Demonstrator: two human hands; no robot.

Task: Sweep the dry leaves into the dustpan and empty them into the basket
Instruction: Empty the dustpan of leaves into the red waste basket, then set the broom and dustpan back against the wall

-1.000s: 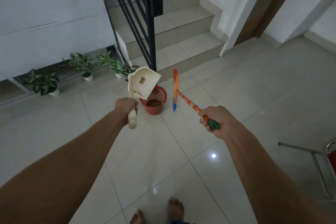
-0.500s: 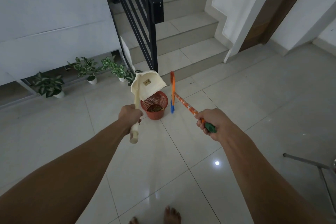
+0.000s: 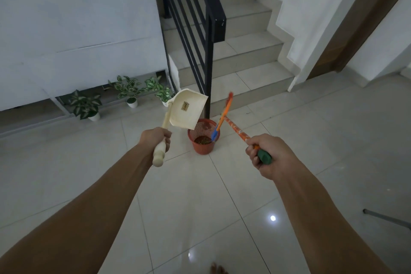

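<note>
My left hand (image 3: 156,139) grips the handle of a cream dustpan (image 3: 186,110), which is raised and tipped, its lower edge just above and left of the orange mesh basket (image 3: 203,140). Brown dry leaves (image 3: 202,140) lie in the bottom of the basket. My right hand (image 3: 265,158) grips the green end of an orange broom (image 3: 235,129). The broom's orange and blue head (image 3: 221,119) hangs over the basket's right rim.
A black stair railing (image 3: 200,29) and tiled steps (image 3: 244,66) rise just behind the basket. Small potted plants (image 3: 129,91) line the wall at the left. A metal chair leg (image 3: 387,218) shows at the right edge. My bare toes (image 3: 219,269) are at the bottom.
The dustpan has swung up and left so its underside faces me, away from the basket mouth. The view tilted up and the basket sits more central; both hands keep their grips.
</note>
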